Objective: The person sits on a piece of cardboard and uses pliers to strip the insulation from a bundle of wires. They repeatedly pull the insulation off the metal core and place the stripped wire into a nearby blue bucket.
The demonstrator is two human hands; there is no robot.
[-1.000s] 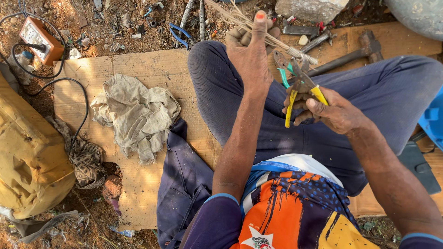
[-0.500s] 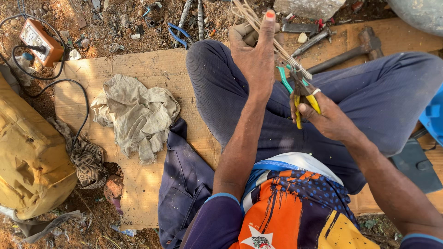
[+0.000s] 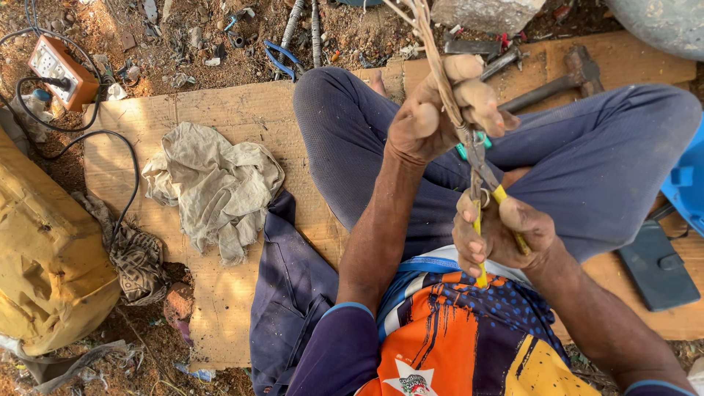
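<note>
Keep your left hand [image 3: 447, 110] clenched tight on the thin tan wire bundle [image 3: 433, 44]; with your right hand [image 3: 502, 235] clamped round the yellow-handled pliers [image 3: 488, 187], squeeze squarely just below that fist.

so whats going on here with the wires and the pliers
A person sits cross-legged on a wooden board on dirt ground. The left hand grips a bundle of thin wires that runs up out of view. The right hand squeezes yellow-handled pliers whose tip meets the wires just below the left hand. A hammer lies behind the knees and a crumpled rag lies on the board.
</note>
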